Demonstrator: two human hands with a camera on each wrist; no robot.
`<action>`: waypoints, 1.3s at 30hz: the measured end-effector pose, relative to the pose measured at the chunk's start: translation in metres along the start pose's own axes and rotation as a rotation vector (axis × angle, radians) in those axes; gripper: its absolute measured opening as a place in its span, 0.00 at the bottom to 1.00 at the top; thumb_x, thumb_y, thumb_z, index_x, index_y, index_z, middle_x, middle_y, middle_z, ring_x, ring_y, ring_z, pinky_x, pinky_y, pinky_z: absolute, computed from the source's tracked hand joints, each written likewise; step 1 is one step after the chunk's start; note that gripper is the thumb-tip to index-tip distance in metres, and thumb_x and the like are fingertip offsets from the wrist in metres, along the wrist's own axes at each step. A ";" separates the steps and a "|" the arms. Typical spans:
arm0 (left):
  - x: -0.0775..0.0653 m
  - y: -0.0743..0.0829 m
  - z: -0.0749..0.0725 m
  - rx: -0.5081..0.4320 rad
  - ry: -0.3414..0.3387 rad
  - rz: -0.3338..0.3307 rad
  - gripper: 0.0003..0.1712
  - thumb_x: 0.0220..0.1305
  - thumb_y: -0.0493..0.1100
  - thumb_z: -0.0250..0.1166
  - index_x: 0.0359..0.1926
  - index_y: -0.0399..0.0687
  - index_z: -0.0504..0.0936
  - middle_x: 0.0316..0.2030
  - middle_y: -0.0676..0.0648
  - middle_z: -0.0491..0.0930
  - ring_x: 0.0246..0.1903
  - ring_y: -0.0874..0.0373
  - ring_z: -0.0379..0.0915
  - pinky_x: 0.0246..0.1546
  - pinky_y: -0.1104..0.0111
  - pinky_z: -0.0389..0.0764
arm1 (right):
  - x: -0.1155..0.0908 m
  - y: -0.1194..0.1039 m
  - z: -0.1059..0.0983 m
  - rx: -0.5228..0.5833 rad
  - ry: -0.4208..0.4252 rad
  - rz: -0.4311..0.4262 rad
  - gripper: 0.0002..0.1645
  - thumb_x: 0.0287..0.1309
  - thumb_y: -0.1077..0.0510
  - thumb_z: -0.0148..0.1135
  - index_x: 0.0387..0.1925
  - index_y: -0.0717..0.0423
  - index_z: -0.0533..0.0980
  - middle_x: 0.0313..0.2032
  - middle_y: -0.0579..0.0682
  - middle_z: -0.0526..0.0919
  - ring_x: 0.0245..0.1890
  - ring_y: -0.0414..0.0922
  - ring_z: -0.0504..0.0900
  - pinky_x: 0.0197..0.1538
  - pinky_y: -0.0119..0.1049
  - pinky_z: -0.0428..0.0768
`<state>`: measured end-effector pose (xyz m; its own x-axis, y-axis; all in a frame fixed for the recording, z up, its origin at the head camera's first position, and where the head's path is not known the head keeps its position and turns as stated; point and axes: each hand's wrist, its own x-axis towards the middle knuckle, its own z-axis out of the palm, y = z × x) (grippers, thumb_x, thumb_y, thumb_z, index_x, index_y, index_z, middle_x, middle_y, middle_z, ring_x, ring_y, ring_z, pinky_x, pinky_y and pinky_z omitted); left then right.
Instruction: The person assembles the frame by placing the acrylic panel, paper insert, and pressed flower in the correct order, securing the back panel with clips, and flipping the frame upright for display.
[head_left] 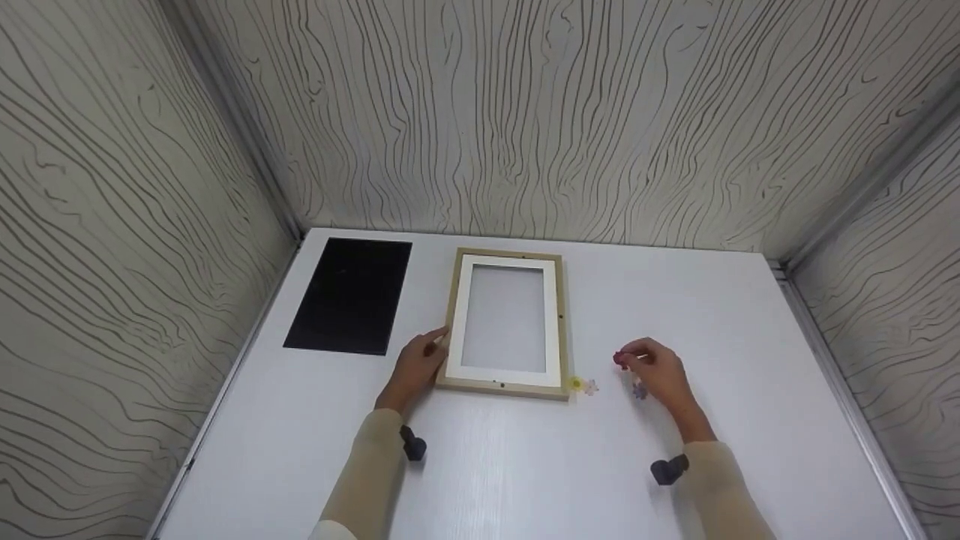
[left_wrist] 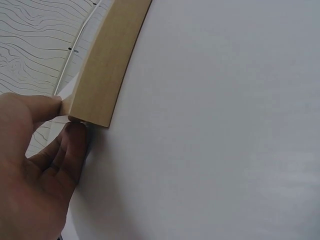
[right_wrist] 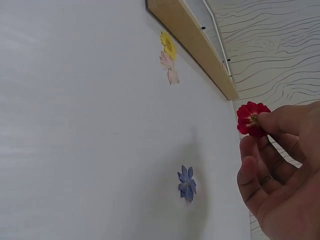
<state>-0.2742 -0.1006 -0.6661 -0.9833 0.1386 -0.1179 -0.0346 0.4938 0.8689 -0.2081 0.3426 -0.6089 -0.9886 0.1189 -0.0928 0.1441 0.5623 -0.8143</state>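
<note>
A light wooden picture frame (head_left: pixel 564 330) with a white mat (head_left: pixel 553 322) inside lies on the table. My left hand (head_left: pixel 417 364) is at its lower left side, and in the left wrist view the thumb and fingers pinch the frame's corner (left_wrist: pixel 95 95). My right hand (head_left: pixel 660 373) pinches a red pressed flower (right_wrist: pixel 251 119) between thumb and fingertips, above the table. Below that hand lies a blue flower (right_wrist: pixel 187 184). Against the frame's lower right corner lie a yellow flower (right_wrist: pixel 169 46) and a pale pink flower (right_wrist: pixel 168 64), close together.
A black rectangular panel (head_left: pixel 348 296) lies flat at the back left of the white table (head_left: pixel 697 300). Walls with a wood-grain pattern (head_left: pixel 480 120) stand behind and at both sides. Small dark tabs (head_left: pixel 561 316) sit along the frame's border.
</note>
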 end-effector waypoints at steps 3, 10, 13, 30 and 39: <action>0.000 0.000 0.000 -0.008 0.001 0.001 0.27 0.80 0.47 0.60 0.76 0.57 0.75 0.51 0.46 0.79 0.50 0.53 0.72 0.60 0.53 0.77 | 0.002 -0.002 0.000 0.031 -0.001 -0.017 0.10 0.78 0.57 0.61 0.52 0.57 0.82 0.50 0.58 0.89 0.50 0.56 0.86 0.47 0.32 0.84; -0.001 0.001 0.000 -0.006 0.016 0.013 0.26 0.79 0.46 0.60 0.75 0.54 0.77 0.48 0.46 0.79 0.47 0.54 0.72 0.55 0.56 0.77 | 0.005 -0.012 0.002 0.069 -0.010 0.003 0.13 0.78 0.54 0.62 0.55 0.58 0.82 0.50 0.59 0.87 0.47 0.54 0.82 0.44 0.37 0.84; -0.001 0.000 0.000 -0.005 0.019 0.019 0.27 0.78 0.45 0.61 0.75 0.54 0.77 0.47 0.46 0.79 0.46 0.55 0.71 0.53 0.57 0.76 | 0.008 -0.017 0.004 0.084 -0.011 0.011 0.14 0.78 0.54 0.61 0.55 0.57 0.81 0.50 0.59 0.86 0.47 0.53 0.82 0.45 0.39 0.84; -0.002 0.002 0.001 -0.015 0.030 0.011 0.27 0.78 0.44 0.61 0.74 0.54 0.77 0.48 0.46 0.79 0.47 0.54 0.72 0.55 0.56 0.77 | 0.026 -0.036 0.017 0.110 -0.012 0.014 0.15 0.78 0.53 0.61 0.58 0.57 0.80 0.49 0.58 0.85 0.46 0.51 0.82 0.42 0.34 0.83; -0.003 0.001 0.000 -0.036 0.019 0.029 0.26 0.79 0.45 0.60 0.75 0.53 0.76 0.49 0.45 0.79 0.48 0.54 0.71 0.57 0.56 0.76 | 0.034 -0.046 0.026 0.128 -0.019 -0.001 0.16 0.77 0.54 0.63 0.57 0.59 0.80 0.48 0.57 0.86 0.43 0.47 0.81 0.39 0.31 0.80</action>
<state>-0.2714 -0.1003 -0.6653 -0.9872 0.1360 -0.0833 -0.0118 0.4585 0.8886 -0.2492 0.2996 -0.5889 -0.9895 0.1022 -0.1019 0.1375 0.4532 -0.8808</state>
